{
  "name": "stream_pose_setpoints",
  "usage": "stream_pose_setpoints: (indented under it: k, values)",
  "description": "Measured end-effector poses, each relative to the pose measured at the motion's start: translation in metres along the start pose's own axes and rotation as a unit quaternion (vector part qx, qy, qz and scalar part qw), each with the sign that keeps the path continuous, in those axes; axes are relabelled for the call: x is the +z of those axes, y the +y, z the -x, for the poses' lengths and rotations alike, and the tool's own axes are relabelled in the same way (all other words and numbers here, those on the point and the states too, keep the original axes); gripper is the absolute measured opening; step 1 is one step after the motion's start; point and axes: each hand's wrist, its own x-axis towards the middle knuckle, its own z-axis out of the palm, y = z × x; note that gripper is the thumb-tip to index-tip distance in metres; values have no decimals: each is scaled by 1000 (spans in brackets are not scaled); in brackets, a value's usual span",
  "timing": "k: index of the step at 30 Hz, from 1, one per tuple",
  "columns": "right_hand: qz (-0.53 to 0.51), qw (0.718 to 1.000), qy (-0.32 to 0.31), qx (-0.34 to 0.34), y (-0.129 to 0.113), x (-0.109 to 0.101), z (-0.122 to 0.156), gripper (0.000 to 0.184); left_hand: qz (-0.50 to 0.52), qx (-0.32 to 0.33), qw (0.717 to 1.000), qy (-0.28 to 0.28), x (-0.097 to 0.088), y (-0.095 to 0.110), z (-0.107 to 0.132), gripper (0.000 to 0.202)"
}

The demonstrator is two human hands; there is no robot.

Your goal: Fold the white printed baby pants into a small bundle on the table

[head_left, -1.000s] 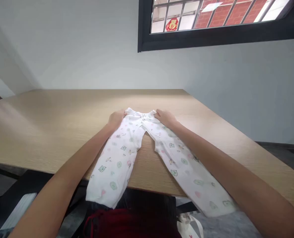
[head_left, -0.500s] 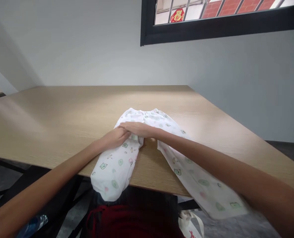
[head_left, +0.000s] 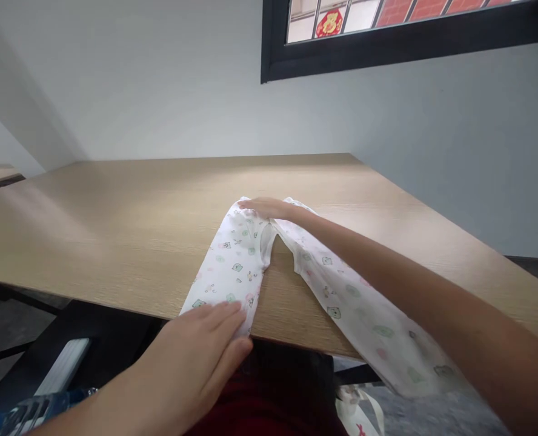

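A pair of white children's pants (head_left: 232, 254), printed with small green bears and other pastel figures, lies on the wooden table with its waistband at the far end. Its legs spread toward me and hang past the table's near edge. My right hand (head_left: 264, 208) rests flat on the cloth near the waistband, fingers stretched to the left. Low on the left pant leg, my left hand (head_left: 205, 345) lies flat with its fingers extended and covers the lower part of that leg. My right forearm passes over part of the right leg.
The wooden table (head_left: 137, 212) reaches back to a grey wall, with a dark-framed window (head_left: 273, 60) above. At lower left, a blue-capped bottle (head_left: 37, 412) and a white object (head_left: 64, 366) lie on a dark seat. A white bag (head_left: 360, 418) stands below the table.
My left hand has slid from near the waistband down the left leg toward me, and that leg lies straighter. My right hand has shifted slightly away, up to the waistband.
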Motion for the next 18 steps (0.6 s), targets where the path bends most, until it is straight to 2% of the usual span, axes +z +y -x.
stream_pose_setpoints:
  k: [2,4,5,8,10,11,13,15,17,18]
  values:
    - [-88,996,35,7,4,-21,28,42,32,12,999,24,-5,2,-37,41]
    - [-140,989,50,20,12,-37,57,41,55,59,996,43,-6,3,-88,42]
    - [-152,986,53,38,16,-43,71,41,52,87,994,31,-4,3,-117,43]
    - [-131,986,49,86,30,-47,104,40,51,89,995,-7,6,7,-195,46]
    - [-87,991,32,98,40,-40,116,39,53,109,992,-27,16,17,-223,45]
    - [-56,994,17,90,45,-35,119,39,55,128,990,-36,22,24,-226,43]
    - [23,997,-3,67,55,-25,118,42,60,179,981,-50,35,44,-211,40]
    - [107,992,-7,64,65,-17,110,47,77,229,969,-57,48,65,-177,45]
    - [168,980,7,109,75,-13,98,53,108,262,958,-54,60,83,-139,52]
    - [184,973,17,139,78,-13,92,55,112,263,958,-30,65,90,-124,53]
